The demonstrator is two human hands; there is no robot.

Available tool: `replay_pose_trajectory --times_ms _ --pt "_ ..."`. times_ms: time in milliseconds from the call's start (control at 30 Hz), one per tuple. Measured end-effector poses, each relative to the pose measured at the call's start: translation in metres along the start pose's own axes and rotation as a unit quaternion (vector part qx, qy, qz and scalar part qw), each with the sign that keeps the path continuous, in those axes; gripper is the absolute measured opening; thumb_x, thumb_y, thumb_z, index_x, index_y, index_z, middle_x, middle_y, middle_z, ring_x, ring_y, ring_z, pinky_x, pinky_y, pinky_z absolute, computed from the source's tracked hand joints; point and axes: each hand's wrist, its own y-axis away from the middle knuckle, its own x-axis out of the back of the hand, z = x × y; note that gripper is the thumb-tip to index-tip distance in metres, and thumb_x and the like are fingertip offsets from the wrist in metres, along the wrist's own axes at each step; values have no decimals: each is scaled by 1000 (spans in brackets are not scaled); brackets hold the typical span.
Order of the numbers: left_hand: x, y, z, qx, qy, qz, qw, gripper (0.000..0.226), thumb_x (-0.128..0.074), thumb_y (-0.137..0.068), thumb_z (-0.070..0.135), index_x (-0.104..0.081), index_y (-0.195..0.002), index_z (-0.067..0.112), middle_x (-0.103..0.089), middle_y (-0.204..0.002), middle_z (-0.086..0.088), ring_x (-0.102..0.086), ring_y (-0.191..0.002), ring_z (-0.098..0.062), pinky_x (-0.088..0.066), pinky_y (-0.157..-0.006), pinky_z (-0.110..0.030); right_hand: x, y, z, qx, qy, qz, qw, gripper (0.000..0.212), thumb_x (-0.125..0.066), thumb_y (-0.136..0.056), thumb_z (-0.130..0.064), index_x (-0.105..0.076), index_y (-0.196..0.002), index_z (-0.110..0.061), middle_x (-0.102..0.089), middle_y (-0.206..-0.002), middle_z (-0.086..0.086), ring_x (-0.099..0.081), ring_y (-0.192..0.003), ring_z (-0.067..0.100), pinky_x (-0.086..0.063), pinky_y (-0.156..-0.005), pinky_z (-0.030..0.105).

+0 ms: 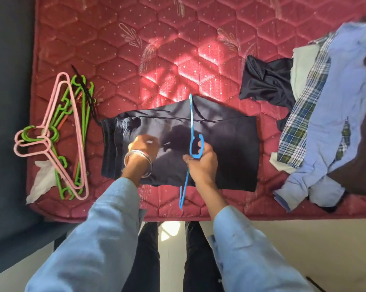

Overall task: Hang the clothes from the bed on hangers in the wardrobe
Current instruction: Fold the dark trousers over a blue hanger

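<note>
Folded dark trousers point(220, 148): lying flat on the red quilted mattress point(156, 60) near its front edge, long axis running left to right across your view, with the stacked folded ends pointing left toward the spare hangers. Blue hanger point(191, 131): you are gripping it in your right hand point(201, 163), fingers curled round the neck just below the hook; it is standing edge-on over the trousers, its long axis running away from you, one tip reaching past the far edge of the cloth and the other past the near edge. Left hand point(145, 147): you are pressing it down on the left part of the trousers; it is blurred, so the fingers' curl is unclear. Pink and green hangers point(60, 135): lying piled at the mattress's left edge. Heap of shirts point(329, 106): lying at the right, with a black garment point(266, 81) just beside it.
</note>
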Motion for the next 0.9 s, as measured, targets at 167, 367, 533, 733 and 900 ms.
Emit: replay_pose_trajectory --times_ms 167,367,533,733,900 --pt "2 -10 -72 -25 -205 31 978 63 -68 -82 41 -42 -139 41 -16 -159 2 -18 -142 -34 -27 -111 -53 -15 13 -7 68 90 49 992 18 -63 -85 -6 -70 -101 -3 -71 -91 18 -62 -90 39 -37 -77 30" --pt "17 -32 -113 -121 -230 -42 965 86 -74 -77 42 -24 -146 44 -10 -160 3 -23 -139 -38 -21 -114 -43 -16 18 -27 133 48 28 990 17 -52 -75 -14 -67 -77 -20 -69 -68 3 -68 -63 33 -57 -67 49" --pt "48 -37 -109 -135 -64 -58 987 92 -79 -73 38 -26 -148 36 -48 -142 4 -45 -131 -23 -33 -111 -37 17 32 -86 147 -107 -34 983 27 -55 -85 13 -64 -75 -11 -63 -57 -2 -63 -49 19 -59 -54 45" --pt "85 -23 -54 -94 231 32 968 48 -72 -77 39 -57 -119 19 -62 -84 7 -61 -83 -14 -47 -78 -20 44 73 -163 180 -198 -148 952 26 -51 -87 17 -60 -77 -5 -63 -56 6 -55 -47 20 -59 -54 43" --pt "129 2 -28 -69 231 101 965 26 -59 -87 -6 -46 -76 14 -51 -90 -15 -47 -95 -19 -39 -99 -32 59 103 -181 175 -253 -216 927 19 -52 -85 17 -59 -80 0 -64 -64 16 -56 -48 23 -56 -51 42"
